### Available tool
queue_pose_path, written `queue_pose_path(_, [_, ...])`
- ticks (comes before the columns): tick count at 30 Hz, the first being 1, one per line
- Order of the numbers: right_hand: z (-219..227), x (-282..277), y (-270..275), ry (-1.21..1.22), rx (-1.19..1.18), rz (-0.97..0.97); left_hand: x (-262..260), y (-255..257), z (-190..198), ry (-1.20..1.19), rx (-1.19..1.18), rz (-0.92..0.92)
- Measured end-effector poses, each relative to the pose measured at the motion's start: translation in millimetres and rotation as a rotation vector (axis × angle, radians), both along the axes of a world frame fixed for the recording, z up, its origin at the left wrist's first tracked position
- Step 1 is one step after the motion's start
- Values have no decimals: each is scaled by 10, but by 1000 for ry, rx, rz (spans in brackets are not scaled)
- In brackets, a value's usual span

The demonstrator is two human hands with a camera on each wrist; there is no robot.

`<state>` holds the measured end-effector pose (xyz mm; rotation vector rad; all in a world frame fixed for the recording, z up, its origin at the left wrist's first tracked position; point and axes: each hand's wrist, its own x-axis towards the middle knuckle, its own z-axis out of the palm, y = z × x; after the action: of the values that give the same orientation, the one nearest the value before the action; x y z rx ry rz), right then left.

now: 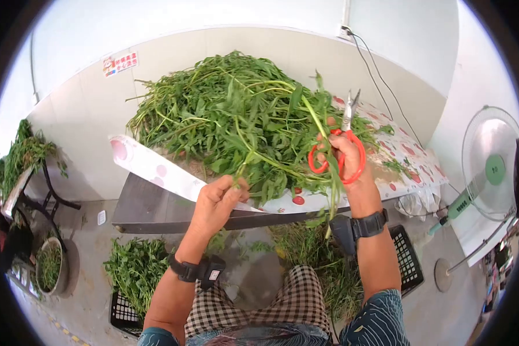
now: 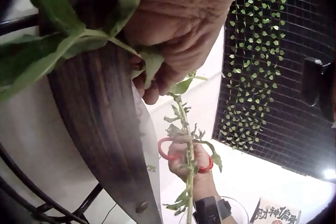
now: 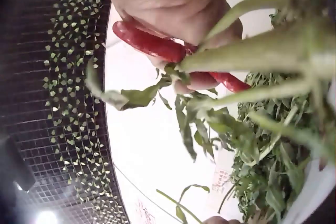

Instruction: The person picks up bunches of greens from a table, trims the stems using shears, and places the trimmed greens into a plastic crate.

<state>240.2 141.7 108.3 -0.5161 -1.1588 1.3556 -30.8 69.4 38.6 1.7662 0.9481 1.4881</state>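
In the head view my left hand (image 1: 218, 199) pinches a leafy green sprig (image 1: 245, 164) at the table's front edge. Its curled fingers and a bit of leaf show close up in the left wrist view. My right hand (image 1: 349, 158) holds red-handled scissors (image 1: 360, 157), their metal blades pointing up and away from me, slightly parted. A thick pale-green stem (image 1: 312, 114) with leaves is gripped in that hand too, its lower end hanging past the table edge. Right behind both hands rises a big heap of leafy stems (image 1: 213, 109).
A patterned cloth (image 1: 155, 167) partly covers the dark table (image 1: 173, 213). On the floor stand a black crate (image 1: 124, 311) with greens, another crate (image 1: 406, 259) and loose stems (image 1: 311, 245). A standing fan (image 1: 493, 167) is at right, a pot (image 1: 63, 271) at left.
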Motion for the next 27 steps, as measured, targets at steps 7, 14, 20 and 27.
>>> queue_pose_path(7, [-89,72,-39,7,5,-118,35,-9,27,10,20,5])
queue_pose_path(14, [-161,217,-65,72,-18,-173,48,8,-13,-82,-20,-20])
queue_pose_path(20, [-131,275,-147,177,64,-101,32,-30,65,47,99,67])
queue_pose_path(27, [-77,334,-422,40,133,-47,31,-68,40,-40,190,229])
